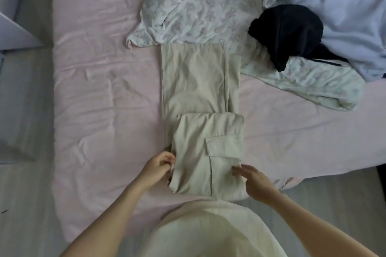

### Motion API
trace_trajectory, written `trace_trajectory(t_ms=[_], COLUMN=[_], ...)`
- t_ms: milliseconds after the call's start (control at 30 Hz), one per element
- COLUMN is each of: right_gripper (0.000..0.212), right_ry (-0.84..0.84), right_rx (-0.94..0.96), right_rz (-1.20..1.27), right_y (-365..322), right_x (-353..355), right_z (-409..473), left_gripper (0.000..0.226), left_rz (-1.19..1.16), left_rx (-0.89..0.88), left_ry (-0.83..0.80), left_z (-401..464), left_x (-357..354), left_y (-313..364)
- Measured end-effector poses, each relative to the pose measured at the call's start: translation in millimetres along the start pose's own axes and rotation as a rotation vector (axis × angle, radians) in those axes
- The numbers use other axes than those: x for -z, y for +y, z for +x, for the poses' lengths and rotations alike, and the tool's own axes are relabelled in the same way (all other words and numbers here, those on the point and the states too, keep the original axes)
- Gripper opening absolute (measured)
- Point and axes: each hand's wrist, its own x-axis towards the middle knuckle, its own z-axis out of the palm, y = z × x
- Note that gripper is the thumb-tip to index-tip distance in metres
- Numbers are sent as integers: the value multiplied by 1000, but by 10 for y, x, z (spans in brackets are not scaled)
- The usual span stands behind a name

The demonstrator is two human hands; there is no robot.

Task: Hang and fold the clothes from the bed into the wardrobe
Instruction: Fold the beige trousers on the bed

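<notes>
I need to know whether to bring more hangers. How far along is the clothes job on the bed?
Early. Done: the beige trousers lie flat with their near end folded up once. In hand: the left hand pinches that fold's left edge; the right hand touches its right edge. Left: the floral garment, black garment and pale blue garment lie unfolded. No wardrobe is in view.

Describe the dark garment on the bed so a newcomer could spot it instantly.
On the pink bed, look to the far right corner, where pale clothes are heaped. The black garment lies crumpled between the floral fabric and the light blue cloth: the only dark item there.
</notes>
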Motion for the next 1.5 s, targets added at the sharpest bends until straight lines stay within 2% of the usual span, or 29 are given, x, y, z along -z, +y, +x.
trace_trajectory(t_ms=[67,133,200,267,300,333,367,433,467,500,567,600,700,767,867,967,1033,1067,1167,1233,1267,1300,1367,1433,1500], right_gripper=[39,22,27,51,58,58,50,19,15,21,18,19,32,26,18,26,18,25,26,23,23,22,18,24,32], right_ry=[181,456,612,520,430,349,291,252,246,210,103,87,247,419,479,432,460,494,746,911,941,925,780,629,592], right_rx=[-94,-115,-99,-78,-78,-81,-76,-94,-96,-94,-108,-119,-182,-207,-241,-300,-283,-264,-199,-160,-164,-190,-289,-359,-363], right_rz=[52,223,442,648,719,759,757,663,607,561,482,441,494,544,547,702,754,728,606,626,640,654,716,785,839], right_y=[-63,-134,-192,-275,-295,-302,-314,-306,-300,-281,-224,-217,-282,-354,-427,-471,-494,-505,-458,-354,-286,-223,-118,-70,-77], right_x=[135,287,482,693,771,842,883,913,923,924,907,901,977,1099,1316,1487,1578,1611,1577,1526,1517,1534,1576,1589,1507], right_z=[68,180,417,702,854,1013,1137,1305,1337,1357,1411,1434,1639,1866,2255,2598,2740,2765,2614,2460,2432,2455,2570,2657,2538], left_gripper=[28,12,12,55,77,87,87,58,40,29,23,23,41,47,51,46,40,33,13,16,16,16,23,26,29], left_rz=[-116,-268,-428,-411,-359,-317,-287,-256,-229,-177,-13,70,129,50,-359,-347,-420,-474,-536,-474,-438,-394,-242,-158,-128], left_rx=[21,9,-44,-38,3,44,71,80,70,54,37,33,41,62,153,136,106,76,-105,-209,-225,-223,-150,-38,19], left_ry=[148,258,235,161,137,134,143,153,141,118,87,122,461,586,490,462,459,458,419,409,417,443,519,488,401], left_z=[101,223,381,570,668,780,853,969,971,952,955,969,1180,1424,1827,2137,2255,2294,2362,2408,2443,2495,2589,2589,2439], left_x=[20,52,85,127,136,129,119,56,17,-16,-54,-43,98,241,473,672,751,777,782,746,712,681,634,622,656], left_y=[107,265,458,605,651,696,710,690,675,659,610,590,643,761,985,1115,1210,1251,1413,1520,1551,1571,1533,1409,1222])
